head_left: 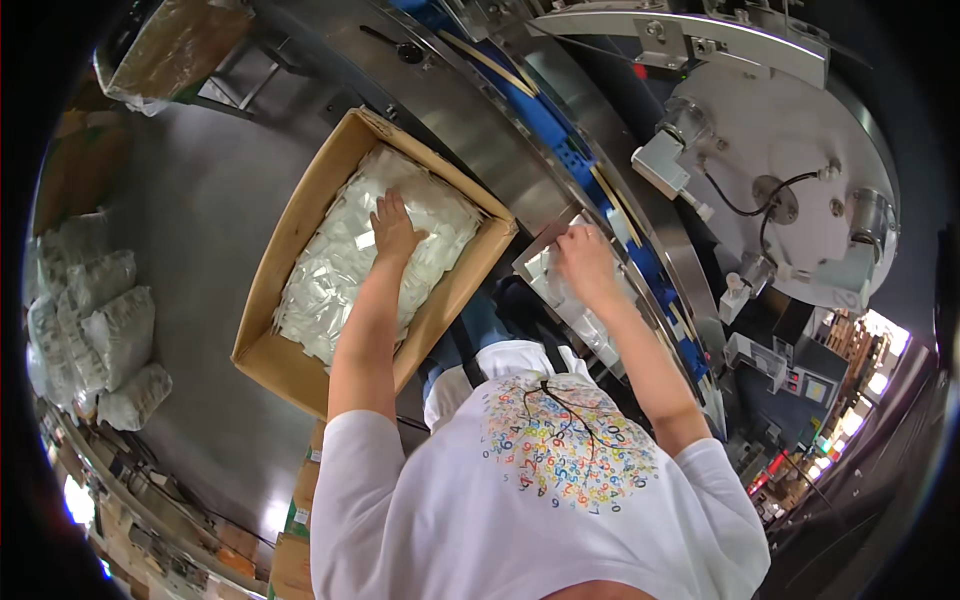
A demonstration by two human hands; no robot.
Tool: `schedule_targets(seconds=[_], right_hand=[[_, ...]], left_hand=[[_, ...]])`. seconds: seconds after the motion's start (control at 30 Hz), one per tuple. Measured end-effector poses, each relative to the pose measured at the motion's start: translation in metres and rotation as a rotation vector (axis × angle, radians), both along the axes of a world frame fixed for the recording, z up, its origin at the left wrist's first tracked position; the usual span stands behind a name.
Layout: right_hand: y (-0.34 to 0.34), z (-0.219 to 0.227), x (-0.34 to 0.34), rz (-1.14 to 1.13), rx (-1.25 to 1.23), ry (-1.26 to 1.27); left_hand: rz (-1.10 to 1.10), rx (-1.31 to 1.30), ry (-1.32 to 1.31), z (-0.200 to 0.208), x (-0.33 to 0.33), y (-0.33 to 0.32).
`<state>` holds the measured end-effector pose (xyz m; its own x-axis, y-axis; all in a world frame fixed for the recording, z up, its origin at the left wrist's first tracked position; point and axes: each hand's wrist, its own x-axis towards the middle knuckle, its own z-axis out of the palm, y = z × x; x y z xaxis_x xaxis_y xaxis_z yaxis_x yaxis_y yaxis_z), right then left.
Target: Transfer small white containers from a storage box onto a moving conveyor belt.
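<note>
A large open cardboard box [278, 362] holds a heap of small clear and whitish plastic packets [335, 285]. My left hand [396, 230] lies over the heap with its fingers stretched out, and it grips nothing. To the right, my right hand [585, 262] is closed above a smaller container [540, 245] beside the conveyor, with more clear packets [590, 330] in it. The fingers there are bent together; whatever they may hold is too small to make out.
A metal-framed conveyor with a blue belt [645, 262] runs along the right. Beyond it stands a machine with a round grey plate [770, 150] and cables. Filled clear bags [120, 325] lie at the far left. Another plastic-lined box [185, 50] is at the upper left.
</note>
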<state>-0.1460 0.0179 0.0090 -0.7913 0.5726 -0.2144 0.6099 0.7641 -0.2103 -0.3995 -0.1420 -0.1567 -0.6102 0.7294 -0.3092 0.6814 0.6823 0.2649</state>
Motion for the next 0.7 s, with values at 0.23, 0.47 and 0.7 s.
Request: schedule_targets(seconds=[0.23, 0.47, 0.7], right_hand=[[0.014, 0.011, 0.021, -0.163, -0.122, 0.296], [0.084, 0.005, 0.002, -0.457, 0.167, 0.21], [-0.007, -0.019, 0.008, 0.215, -0.071, 0.121]], left_hand=[[0.004, 0.063, -0.085, 0.005, -0.006, 0.001], [0.126, 0.193, -0.209, 0.037, -0.017, -0.011], [0.683, 0.235, -0.603, 0.106, -0.031, -0.032]])
